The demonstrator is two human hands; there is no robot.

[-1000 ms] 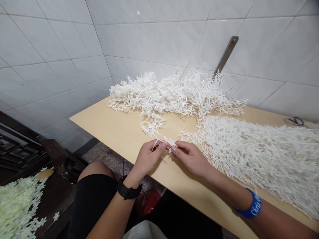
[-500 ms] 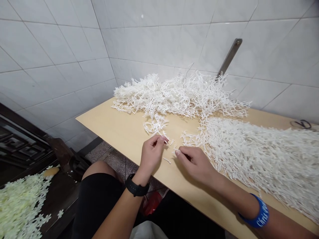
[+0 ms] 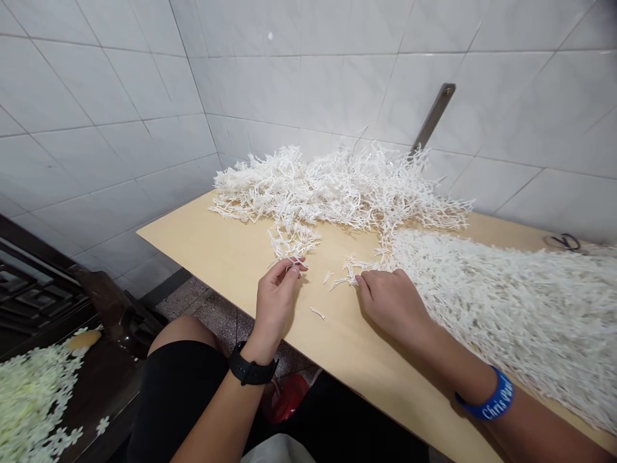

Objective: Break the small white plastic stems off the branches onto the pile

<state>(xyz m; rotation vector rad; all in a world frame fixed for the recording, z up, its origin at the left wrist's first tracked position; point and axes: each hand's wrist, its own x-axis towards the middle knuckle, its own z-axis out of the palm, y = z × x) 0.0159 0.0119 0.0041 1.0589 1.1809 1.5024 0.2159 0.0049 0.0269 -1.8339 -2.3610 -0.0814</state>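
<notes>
Pinching is done by the left hand (image 3: 277, 292), where a thin white strand (image 3: 299, 262) is held between thumb and fingertips just above the near side of the desk (image 3: 207, 241). The right hand (image 3: 393, 302) is turned palm down, its fingertips set against a cluster of white snippets (image 3: 343, 281); whether its grip is closed on any of them cannot be told. For clean handling, the strand is probably best held lightly near its end, with the right fingers kept low so that the snippets are not scattered. Between the hands, a single white piece (image 3: 317, 313) is left on bare wood. Beyond the left fingertips, a small tuft (image 3: 295, 239) is joined to a tangled white heap (image 3: 337, 186) spread along the wall, while a broad layer of short white pieces (image 3: 501, 302) is laid out to the right; both are piled directly on the desk. Pale flower shapes (image 3: 33, 399) are heaped on dark wood at lower left. Below, a red item (image 3: 289, 399), possibly a bag, is seen; its contents are hidden.
</notes>
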